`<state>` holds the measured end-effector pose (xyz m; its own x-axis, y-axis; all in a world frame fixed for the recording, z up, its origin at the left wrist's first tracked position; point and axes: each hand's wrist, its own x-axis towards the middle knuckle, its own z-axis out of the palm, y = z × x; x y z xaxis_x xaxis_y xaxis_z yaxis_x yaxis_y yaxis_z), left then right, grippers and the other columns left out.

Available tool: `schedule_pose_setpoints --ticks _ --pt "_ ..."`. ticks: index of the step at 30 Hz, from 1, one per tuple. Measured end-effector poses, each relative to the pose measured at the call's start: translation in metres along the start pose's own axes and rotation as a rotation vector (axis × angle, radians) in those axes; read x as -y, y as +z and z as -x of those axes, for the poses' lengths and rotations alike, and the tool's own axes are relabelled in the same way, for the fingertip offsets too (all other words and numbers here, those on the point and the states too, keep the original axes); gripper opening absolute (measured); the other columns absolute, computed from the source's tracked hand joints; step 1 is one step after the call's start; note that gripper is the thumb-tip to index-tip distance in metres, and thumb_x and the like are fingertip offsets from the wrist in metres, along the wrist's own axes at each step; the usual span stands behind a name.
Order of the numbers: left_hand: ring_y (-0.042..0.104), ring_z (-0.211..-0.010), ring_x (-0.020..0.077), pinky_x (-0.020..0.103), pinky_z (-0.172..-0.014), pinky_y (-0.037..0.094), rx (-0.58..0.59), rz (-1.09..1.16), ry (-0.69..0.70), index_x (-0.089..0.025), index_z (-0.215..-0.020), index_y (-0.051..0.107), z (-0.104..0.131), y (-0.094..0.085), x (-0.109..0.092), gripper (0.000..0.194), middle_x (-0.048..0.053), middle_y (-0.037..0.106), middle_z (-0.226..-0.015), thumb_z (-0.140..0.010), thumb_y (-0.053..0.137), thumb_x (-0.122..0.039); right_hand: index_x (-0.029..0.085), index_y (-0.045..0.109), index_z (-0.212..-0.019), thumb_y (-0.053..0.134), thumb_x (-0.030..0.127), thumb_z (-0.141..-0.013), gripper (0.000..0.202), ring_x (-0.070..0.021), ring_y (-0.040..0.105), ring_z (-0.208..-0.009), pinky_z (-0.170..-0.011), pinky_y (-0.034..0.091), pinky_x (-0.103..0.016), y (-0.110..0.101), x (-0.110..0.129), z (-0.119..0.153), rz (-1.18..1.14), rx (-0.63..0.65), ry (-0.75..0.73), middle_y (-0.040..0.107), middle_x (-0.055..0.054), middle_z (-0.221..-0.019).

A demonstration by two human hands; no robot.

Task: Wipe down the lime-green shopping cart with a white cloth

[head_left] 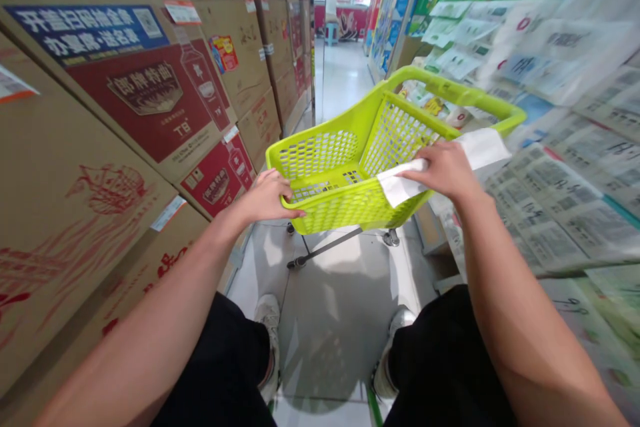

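The yellow-green shopping cart (350, 147) stands askew on the pale, glossy tiled floor (325, 320), between stacked cardboard boxes (150, 93) on the left and packaged goods (565, 60) on the right. Its basket is moulded plastic with a smooth rounded rim and walls pierced in a lattice of small openings; dark metal legs with casters (391, 237) show beneath.

The left hand (270, 197) is at the near left corner of the basket, its grip partly closed around the rim, fingertips bent over the inner side and the thumb along the outside. The right hand (443, 170) is on the near long side, toward the cart's raised handle end, its grip nearly closed on a white cloth or paper (400, 183) that drapes over the rim. The white piece is thin, soft and creased; one part hangs on the near wall and another spreads right of the hand, toward the handle (470, 90).

The boxes are flat-sided, matte brown, some with red printed panels. The goods opposite are in shiny, blurred plastic wrapping. White shoes (270, 320) rest on the floor near the cart.
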<state>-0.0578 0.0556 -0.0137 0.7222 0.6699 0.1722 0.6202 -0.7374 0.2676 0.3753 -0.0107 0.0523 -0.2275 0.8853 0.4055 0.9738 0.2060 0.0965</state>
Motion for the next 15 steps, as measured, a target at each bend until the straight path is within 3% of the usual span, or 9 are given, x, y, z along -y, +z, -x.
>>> schedule_pose_setpoints --ticks 2,4,7,9,12,15 --pt "0.060 -0.101 0.0308 0.055 -0.113 0.035 -0.002 0.010 0.004 -0.020 -0.069 0.069 0.002 -0.002 0.006 0.050 0.005 0.068 -0.083 -0.071 0.079 -0.069 0.019 0.076 -0.092 0.054 0.081 -0.092 0.065 -0.0337 0.064 -0.089 -0.083 0.039 -0.044 -0.005 -0.021 0.003 -0.019 -0.041 0.013 0.073 -0.015 -0.087" --pt "0.062 -0.109 0.0330 0.057 -0.116 0.035 -0.058 0.031 0.016 -0.020 -0.085 0.073 0.004 -0.005 0.012 0.047 0.006 0.071 -0.096 -0.069 0.081 -0.063 0.019 0.076 -0.093 0.056 0.078 -0.093 0.062 -0.0347 0.063 -0.092 -0.085 0.038 -0.045 -0.005 -0.022 0.006 -0.009 -0.056 0.027 0.074 -0.016 -0.089" --pt "0.064 -0.115 0.0339 0.051 -0.110 0.045 -0.168 0.067 0.044 -0.017 -0.119 0.066 0.005 -0.011 0.017 0.062 0.012 0.069 -0.120 -0.067 0.079 -0.049 0.018 0.076 -0.091 0.056 0.074 -0.095 0.059 -0.0352 0.063 -0.096 -0.087 0.035 -0.045 -0.007 0.005 0.010 0.033 -0.060 0.030 0.075 -0.015 -0.090" --pt "0.066 -0.112 0.0322 0.046 -0.103 0.051 -0.184 0.076 0.044 -0.015 -0.130 0.058 0.002 -0.013 0.016 0.067 0.014 0.066 -0.124 -0.068 0.072 -0.038 0.018 0.077 -0.095 0.054 0.070 -0.099 0.056 -0.0339 0.062 -0.096 -0.087 0.034 -0.044 -0.011 0.029 0.015 0.043 -0.057 0.010 0.076 -0.014 -0.092" --pt "0.068 -0.109 0.0305 0.042 -0.097 0.053 -0.141 -0.018 0.015 -0.015 -0.134 0.056 -0.005 -0.014 0.009 0.062 0.013 0.068 -0.124 -0.072 0.058 -0.022 0.019 0.077 -0.110 0.049 0.062 -0.105 0.052 -0.0318 0.062 -0.098 -0.088 0.034 -0.043 -0.026 0.059 0.027 0.015 -0.056 -0.034 0.078 -0.013 -0.102" --pt "0.067 -0.106 0.0296 0.040 -0.092 0.050 -0.072 -0.242 -0.057 -0.017 -0.121 0.064 -0.013 -0.012 0.001 0.045 0.011 0.073 -0.115 -0.079 0.049 -0.013 0.018 0.076 -0.114 0.046 0.062 -0.106 0.055 -0.0316 0.062 -0.100 -0.090 0.035 -0.043 -0.048 0.073 0.042 0.006 -0.056 -0.014 0.078 -0.013 -0.107"
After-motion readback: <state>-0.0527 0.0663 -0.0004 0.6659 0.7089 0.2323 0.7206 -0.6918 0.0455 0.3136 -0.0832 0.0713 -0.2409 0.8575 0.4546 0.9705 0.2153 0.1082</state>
